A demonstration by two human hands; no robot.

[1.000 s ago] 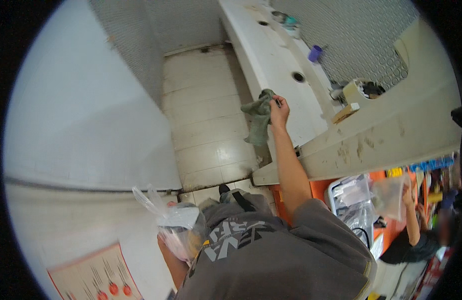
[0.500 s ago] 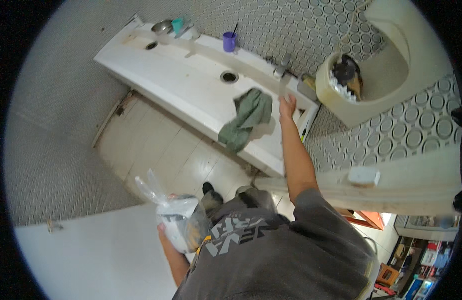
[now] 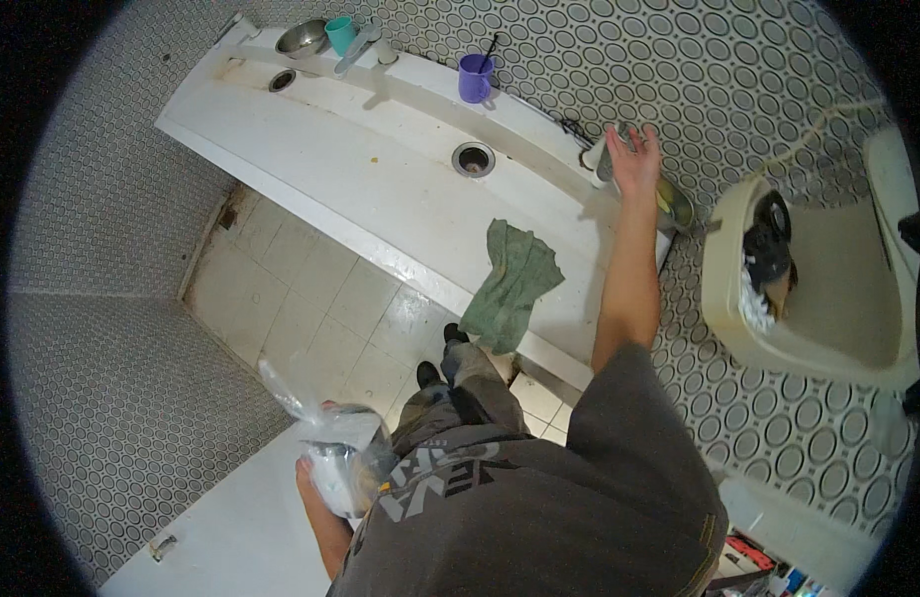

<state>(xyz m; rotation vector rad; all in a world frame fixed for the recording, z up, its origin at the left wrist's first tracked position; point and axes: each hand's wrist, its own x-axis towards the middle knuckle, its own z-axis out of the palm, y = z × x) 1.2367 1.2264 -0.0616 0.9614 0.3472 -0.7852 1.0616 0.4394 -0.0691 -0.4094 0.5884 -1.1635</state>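
You have your right hand up at the near tap, so the step in hand looks like reaching for that tap. Its fingers are spread and hold nothing; you cannot tell from here whether they touch the metal. Working the tap would call for your fingers to settle on it and close, with the wrist kept steady. Your left hand is wrapped around a clear plastic bag with things inside, held near your waist; most of that hand is hidden behind it.

The green cloth lies loose in the sink, hanging over its front edge, apart from both hands. The sink is a long white trough, stained in places, and the cloth lies near a round drain. On the back ledge you have a purple cup, a teal cup and a metal bowl. Ring-patterned walls surround you, above a pale tiled floor.
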